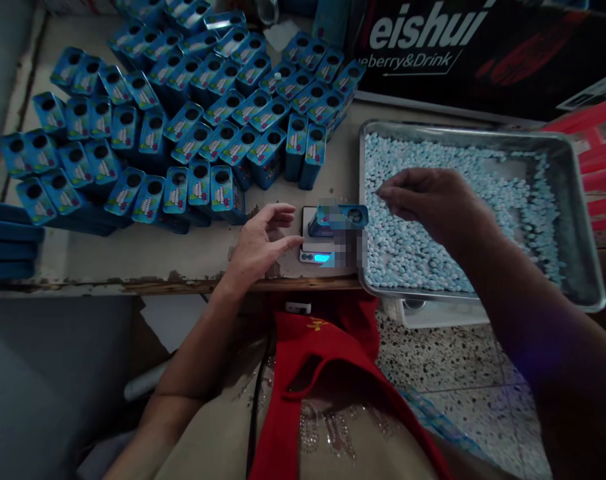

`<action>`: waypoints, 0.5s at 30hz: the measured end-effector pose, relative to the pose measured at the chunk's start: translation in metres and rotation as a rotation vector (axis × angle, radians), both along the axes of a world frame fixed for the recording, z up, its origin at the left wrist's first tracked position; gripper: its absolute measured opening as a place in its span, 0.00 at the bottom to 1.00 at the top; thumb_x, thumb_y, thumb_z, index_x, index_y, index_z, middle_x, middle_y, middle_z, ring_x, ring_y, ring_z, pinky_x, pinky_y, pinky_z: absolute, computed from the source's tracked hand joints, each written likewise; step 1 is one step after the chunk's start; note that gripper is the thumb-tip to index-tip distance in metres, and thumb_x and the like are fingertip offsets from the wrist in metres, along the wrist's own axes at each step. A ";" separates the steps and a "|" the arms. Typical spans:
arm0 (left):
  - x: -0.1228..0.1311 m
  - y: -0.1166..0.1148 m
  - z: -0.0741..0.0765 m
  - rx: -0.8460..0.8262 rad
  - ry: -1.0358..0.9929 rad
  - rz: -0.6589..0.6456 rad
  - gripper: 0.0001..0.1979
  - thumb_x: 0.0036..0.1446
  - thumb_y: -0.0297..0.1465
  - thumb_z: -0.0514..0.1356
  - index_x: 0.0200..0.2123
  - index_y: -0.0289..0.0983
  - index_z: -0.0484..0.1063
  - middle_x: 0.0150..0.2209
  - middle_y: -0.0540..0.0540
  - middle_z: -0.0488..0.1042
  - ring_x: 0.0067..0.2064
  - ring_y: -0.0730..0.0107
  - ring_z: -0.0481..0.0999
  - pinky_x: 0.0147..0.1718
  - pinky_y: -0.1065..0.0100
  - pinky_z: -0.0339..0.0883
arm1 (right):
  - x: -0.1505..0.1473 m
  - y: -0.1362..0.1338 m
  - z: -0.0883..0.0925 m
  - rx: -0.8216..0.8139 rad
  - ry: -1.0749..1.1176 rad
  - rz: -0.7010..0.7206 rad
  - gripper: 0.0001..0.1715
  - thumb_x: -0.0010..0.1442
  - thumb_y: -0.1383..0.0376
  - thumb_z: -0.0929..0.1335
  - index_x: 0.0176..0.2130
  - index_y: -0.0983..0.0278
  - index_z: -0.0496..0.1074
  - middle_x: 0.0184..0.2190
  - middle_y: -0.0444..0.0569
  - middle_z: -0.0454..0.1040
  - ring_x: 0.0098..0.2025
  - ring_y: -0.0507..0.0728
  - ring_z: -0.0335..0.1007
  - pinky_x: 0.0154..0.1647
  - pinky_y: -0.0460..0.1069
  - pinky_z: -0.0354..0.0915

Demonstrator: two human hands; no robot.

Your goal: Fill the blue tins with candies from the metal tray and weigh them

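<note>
From my end, I am seeing a blue tin [347,212] sitting on the small scale [317,247]. The tin is showing glossy blue metal and a round opening in its upper face, towards its right end; blurred squares are covering part of it, so I am not making out its whole label. The scale's display is glowing bright blue.

The left hand [261,244] is hovering just left of the scale, fingers curved and spread apart, gripping nothing; I cannot tell whether its thumb is touching the scale's edge. The right hand [427,200] is reaching in to the scale's right, fingertips drawn together above small oval pieces [417,257]. I cannot tell whether it is pinching any. The pieces are looking white and pale blue, filling much of a metal tray [580,267] just right of the scale.

Beyond the scale and to its left, many similar tins [227,143] are standing in rows on the worktop [203,253], openings upward, their blue tops carrying bright printed labels.
</note>
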State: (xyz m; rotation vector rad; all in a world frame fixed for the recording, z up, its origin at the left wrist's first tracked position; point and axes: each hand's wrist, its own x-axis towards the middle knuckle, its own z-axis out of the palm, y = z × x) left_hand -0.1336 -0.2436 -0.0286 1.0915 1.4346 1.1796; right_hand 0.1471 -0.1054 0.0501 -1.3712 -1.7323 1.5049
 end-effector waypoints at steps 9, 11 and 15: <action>0.006 0.007 0.015 0.043 0.171 0.030 0.28 0.53 0.35 0.80 0.56 0.42 0.80 0.54 0.43 0.83 0.59 0.53 0.83 0.62 0.54 0.79 | 0.063 -0.003 -0.020 -0.090 -0.327 0.099 0.13 0.63 0.64 0.76 0.47 0.64 0.82 0.27 0.43 0.74 0.30 0.53 0.66 0.34 0.50 0.61; 0.011 0.008 0.021 0.074 0.232 0.019 0.31 0.52 0.37 0.81 0.58 0.43 0.79 0.57 0.42 0.83 0.62 0.51 0.82 0.63 0.54 0.78 | 0.064 -0.006 -0.017 -0.035 -0.387 0.237 0.14 0.66 0.61 0.74 0.49 0.65 0.84 0.27 0.45 0.76 0.31 0.55 0.69 0.36 0.52 0.62; 0.019 0.008 0.035 0.171 0.378 0.001 0.34 0.54 0.42 0.83 0.60 0.44 0.77 0.63 0.41 0.80 0.66 0.49 0.79 0.68 0.53 0.74 | 0.061 -0.006 -0.012 0.134 -0.492 0.348 0.17 0.69 0.60 0.71 0.50 0.65 0.86 0.28 0.49 0.80 0.33 0.57 0.76 0.38 0.52 0.64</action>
